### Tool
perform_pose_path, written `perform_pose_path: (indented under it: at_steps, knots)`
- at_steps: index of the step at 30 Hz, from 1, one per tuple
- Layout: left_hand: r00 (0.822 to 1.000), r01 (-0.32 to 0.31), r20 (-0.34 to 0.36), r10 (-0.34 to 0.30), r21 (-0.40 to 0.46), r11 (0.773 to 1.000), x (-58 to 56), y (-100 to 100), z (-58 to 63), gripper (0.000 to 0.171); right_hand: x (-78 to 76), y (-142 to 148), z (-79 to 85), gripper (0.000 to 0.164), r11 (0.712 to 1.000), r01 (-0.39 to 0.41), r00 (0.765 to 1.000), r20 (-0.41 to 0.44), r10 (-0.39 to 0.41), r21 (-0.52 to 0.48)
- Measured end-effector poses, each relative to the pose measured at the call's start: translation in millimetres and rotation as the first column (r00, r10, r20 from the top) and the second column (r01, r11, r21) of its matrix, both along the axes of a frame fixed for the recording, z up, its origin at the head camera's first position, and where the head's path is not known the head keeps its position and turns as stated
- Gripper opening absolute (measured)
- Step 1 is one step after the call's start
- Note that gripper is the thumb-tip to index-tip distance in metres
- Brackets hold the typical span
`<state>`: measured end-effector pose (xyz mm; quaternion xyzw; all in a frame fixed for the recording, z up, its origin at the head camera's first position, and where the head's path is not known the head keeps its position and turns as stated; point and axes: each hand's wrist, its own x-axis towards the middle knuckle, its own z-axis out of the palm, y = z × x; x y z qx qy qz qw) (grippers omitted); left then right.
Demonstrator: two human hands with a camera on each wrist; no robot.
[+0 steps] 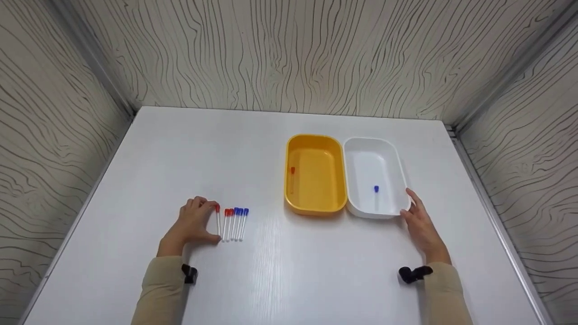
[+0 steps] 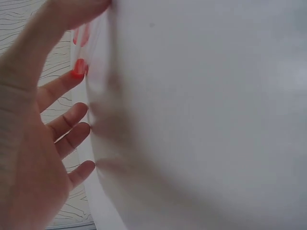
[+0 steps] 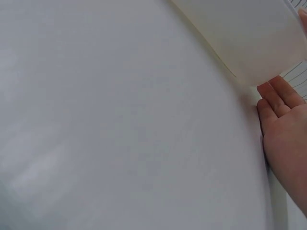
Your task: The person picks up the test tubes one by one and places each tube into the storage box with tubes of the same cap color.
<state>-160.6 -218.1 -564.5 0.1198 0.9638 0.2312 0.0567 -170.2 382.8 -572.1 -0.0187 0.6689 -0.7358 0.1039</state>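
My left hand [image 1: 195,221] spans a thin clear test tube with a red cap [image 1: 218,223], index fingertip at the cap and thumb at the lower end. The left wrist view shows that fingertip against the red cap [image 2: 79,68], with the other fingers spread apart. Just right of it lie several more tubes in a row, red-capped tubes [image 1: 228,224] first, then blue-capped tubes [image 1: 242,224]. My right hand [image 1: 423,225] holds the near right corner of a white tub [image 1: 374,215], thumb and fingers around its outside. One blue-capped tube [image 1: 376,194] lies inside that tub.
A yellow tub [image 1: 315,211] stands against the white tub's left side, with one red-capped tube [image 1: 292,174] along its left inner wall. Both tubs are on a white table [image 1: 280,271]. Wood-patterned panels [image 1: 289,54] enclose the back and sides.
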Motion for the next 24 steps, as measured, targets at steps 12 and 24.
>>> perform_pose_path:
  at_steps: [12,24]
  knots:
    - [0.983,-0.019,-0.182,0.005,-0.076,0.997,2.0,-2,2.8,0.089,1.1,1,-1.9,0.072,1.0,-0.015,1.0,0.007,0.015,0.017]
    - [0.957,0.034,-0.29,-0.017,0.051,0.998,-5.2,12,26.7,0.085,-0.2,0,0.3,0.073,1.0,-0.008,1.0,0.024,0.008,0.016]
